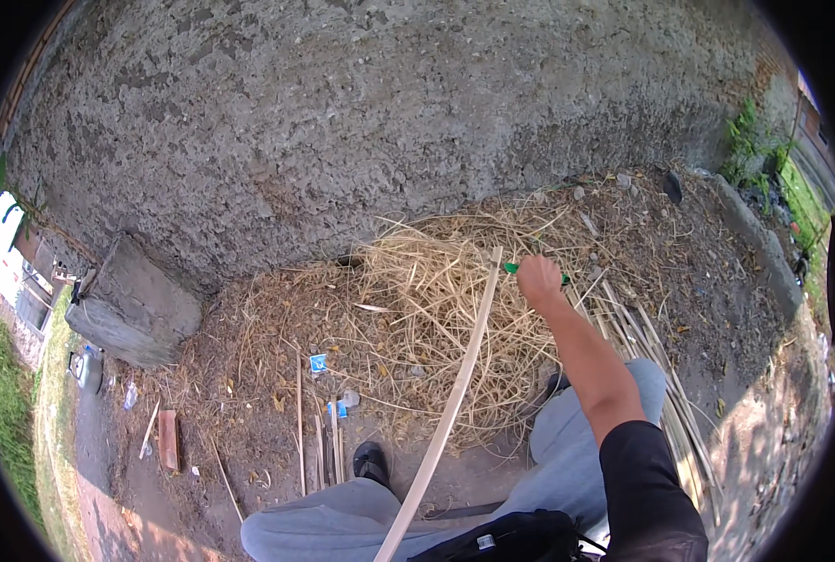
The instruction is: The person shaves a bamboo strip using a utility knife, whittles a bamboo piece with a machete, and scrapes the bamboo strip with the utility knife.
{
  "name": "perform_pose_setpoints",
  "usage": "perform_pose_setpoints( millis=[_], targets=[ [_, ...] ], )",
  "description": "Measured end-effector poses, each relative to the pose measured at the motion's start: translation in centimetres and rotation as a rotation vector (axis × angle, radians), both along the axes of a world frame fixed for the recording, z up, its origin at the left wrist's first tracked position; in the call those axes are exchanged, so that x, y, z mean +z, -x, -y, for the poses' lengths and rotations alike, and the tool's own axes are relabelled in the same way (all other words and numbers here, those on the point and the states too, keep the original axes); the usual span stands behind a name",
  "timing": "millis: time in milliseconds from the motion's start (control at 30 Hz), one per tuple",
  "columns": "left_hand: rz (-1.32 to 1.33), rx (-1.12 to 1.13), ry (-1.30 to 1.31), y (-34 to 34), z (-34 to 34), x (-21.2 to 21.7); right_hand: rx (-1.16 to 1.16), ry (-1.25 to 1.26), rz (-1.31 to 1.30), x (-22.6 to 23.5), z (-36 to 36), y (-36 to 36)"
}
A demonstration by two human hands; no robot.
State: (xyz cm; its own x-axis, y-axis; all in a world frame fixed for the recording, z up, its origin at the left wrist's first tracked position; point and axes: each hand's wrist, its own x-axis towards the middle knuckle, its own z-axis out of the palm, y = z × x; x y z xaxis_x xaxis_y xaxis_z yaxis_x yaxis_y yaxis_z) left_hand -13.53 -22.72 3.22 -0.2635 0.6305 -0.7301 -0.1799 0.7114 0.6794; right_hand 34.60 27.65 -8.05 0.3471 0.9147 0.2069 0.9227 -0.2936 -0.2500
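Observation:
My right hand (pixel 538 281) is closed round a green-handled knife (pixel 511 268), whose handle shows on both sides of the fist. The knife meets a long, pale, flat bamboo strip (pixel 462 384) close to its far end; the blade itself is hard to make out. From there the strip slants down between my knees and leaves the picture at the lower edge. My left hand is out of view. Beneath the strip's far part lies a heap of thin, curled shavings (pixel 427 290).
A rough grey wall (pixel 389 122) rises behind the heap. Long strips (pixel 656 351) lie on the ground at right, and shorter ones (pixel 333 445) near my left shoe (pixel 371 462). At left are a concrete block (pixel 146 304) and a red brick (pixel 168 439).

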Motion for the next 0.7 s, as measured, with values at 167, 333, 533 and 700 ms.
perform_pose_setpoints(
  millis=[167,333,533,700],
  targets=[
    [-0.094,-0.293,0.054,-0.7,-4.3,4.5,-0.159,0.071,-0.004,-0.8,-1.4,-2.0],
    [-0.248,-0.470,0.028,0.9,-4.8,5.7,-0.180,0.258,0.100,-0.2,-0.5,-8.1],
    [-0.721,-0.864,-0.143,4.3,-6.3,5.4,0.085,0.725,0.218,0.8,0.7,-6.8],
    [-0.730,-0.811,-0.135,3.1,-9.2,5.0,0.238,0.476,0.351,9.1,4.2,-5.0]
  ],
)
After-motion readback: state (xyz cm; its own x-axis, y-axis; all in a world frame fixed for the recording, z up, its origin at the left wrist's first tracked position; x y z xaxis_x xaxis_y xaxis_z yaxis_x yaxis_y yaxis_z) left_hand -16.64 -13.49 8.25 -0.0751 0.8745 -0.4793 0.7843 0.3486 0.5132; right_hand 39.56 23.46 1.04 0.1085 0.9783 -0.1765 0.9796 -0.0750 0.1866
